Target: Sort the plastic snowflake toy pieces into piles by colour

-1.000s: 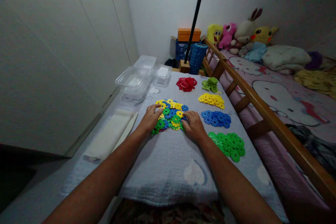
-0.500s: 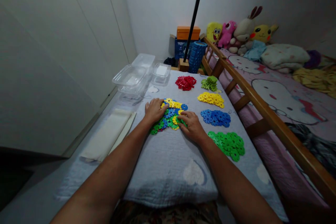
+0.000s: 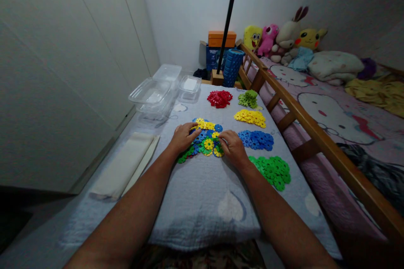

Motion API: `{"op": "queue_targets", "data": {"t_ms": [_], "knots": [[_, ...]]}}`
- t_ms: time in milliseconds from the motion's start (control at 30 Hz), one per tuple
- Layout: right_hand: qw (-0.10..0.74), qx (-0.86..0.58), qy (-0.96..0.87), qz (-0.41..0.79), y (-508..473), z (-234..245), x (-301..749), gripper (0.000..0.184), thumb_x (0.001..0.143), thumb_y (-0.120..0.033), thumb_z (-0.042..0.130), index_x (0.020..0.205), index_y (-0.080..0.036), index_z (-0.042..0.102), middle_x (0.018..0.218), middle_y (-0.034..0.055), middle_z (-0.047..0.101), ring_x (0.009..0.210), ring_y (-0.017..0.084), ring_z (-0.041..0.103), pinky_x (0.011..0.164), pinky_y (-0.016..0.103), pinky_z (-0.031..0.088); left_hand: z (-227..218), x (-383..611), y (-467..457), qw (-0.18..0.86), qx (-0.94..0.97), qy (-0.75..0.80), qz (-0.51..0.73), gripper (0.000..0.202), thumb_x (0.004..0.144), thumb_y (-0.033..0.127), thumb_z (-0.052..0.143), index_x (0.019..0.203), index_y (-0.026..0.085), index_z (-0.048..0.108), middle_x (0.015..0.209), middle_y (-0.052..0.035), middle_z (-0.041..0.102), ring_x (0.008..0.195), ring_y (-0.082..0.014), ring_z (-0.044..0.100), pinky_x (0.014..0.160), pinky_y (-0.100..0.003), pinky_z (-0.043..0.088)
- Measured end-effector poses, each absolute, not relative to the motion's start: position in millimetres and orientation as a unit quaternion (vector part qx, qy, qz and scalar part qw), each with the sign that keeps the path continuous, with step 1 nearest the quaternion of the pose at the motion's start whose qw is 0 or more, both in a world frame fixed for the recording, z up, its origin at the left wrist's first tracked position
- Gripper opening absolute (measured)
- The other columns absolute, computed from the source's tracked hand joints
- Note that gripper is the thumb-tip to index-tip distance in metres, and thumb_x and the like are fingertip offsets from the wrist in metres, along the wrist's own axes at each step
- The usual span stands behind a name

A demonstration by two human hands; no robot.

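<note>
A mixed heap of flat flower-shaped plastic discs, yellow, blue and green, lies in the middle of the grey quilted cloth. My left hand rests on the heap's left side, fingers curled over the discs. At the heap's right edge my right hand lies with fingertips bent down onto the discs. To the right lie sorted piles: red, light green, yellow, blue and dark green.
Clear plastic containers stand at the cloth's far left. A white folded cloth lies left of it. A wooden bed rail runs along the right, with plush toys on the bed. A black pole rises behind.
My left hand has slid across the heap's left side while my right hand stayed at its right edge; the heap looks pulled slightly closer together. The view has shifted a little.
</note>
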State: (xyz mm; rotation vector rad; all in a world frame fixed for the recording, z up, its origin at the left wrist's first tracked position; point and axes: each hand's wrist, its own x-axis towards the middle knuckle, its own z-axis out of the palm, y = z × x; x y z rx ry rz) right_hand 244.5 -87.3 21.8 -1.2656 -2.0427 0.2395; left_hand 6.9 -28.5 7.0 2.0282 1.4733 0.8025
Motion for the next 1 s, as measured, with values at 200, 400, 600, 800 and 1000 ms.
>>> {"op": "queue_targets", "data": {"t_ms": [200,400,600,800,1000], "knots": [[0.351,-0.535,-0.762,0.101,-80.6,40.9,277.6,0.019,0.095,-0.023,0.053,0.088,-0.021,0.070,0.091,0.0094,0.069,0.091,0.024,0.062,0.085,0.036,0.047,6.2,2.9,-26.9,0.280,0.741,0.513,0.331,0.056,0.091,0.058,0.051,0.125,0.017,0.069,0.129,-0.0134,0.071,0.122,-0.0306,0.065,0.109,-0.047,0.047],[0.310,-0.598,-0.705,0.221,-90.1,60.3,331.8,0.016,0.086,-0.030,0.057,0.086,-0.021,0.070,0.086,0.0039,0.072,0.080,0.020,0.064,0.078,0.032,0.048,4.4,0.3,-25.5,0.277,0.717,0.527,0.362,0.056,0.087,0.059,0.054,0.121,0.017,0.069,0.128,-0.0132,0.070,0.117,-0.0293,0.066,0.107,-0.045,0.050],[0.278,-0.613,-0.677,0.298,-122.2,77.3,361.5,0.021,0.079,-0.039,0.061,0.083,-0.020,0.071,0.080,0.0016,0.072,0.076,0.019,0.064,0.073,0.031,0.047,7.6,-1.3,-26.5,0.268,0.707,0.544,0.364,0.053,0.087,0.056,0.053,0.118,0.016,0.069,0.127,-0.0138,0.069,0.116,-0.0289,0.065,0.107,-0.044,0.049],[0.241,-0.629,-0.665,0.324,-143.5,77.4,369.9,0.020,0.077,-0.037,0.059,0.078,-0.020,0.071,0.075,0.0009,0.071,0.071,0.018,0.062,0.067,0.029,0.046,6.8,-0.4,-27.5,0.274,0.692,0.552,0.375,0.049,0.086,0.055,0.055,0.115,0.018,0.069,0.123,-0.0116,0.071,0.111,-0.0274,0.066,0.104,-0.043,0.051],[0.212,-0.640,-0.671,0.308,-150.3,72.6,377.5,0.019,0.078,-0.031,0.057,0.076,-0.020,0.072,0.072,0.0011,0.069,0.069,0.018,0.061,0.063,0.028,0.044,6.4,-0.6,-28.2,0.284,0.680,0.553,0.389,0.050,0.086,0.056,0.055,0.114,0.017,0.069,0.115,-0.0108,0.073,0.105,-0.0263,0.068,0.099,-0.040,0.053]]}}
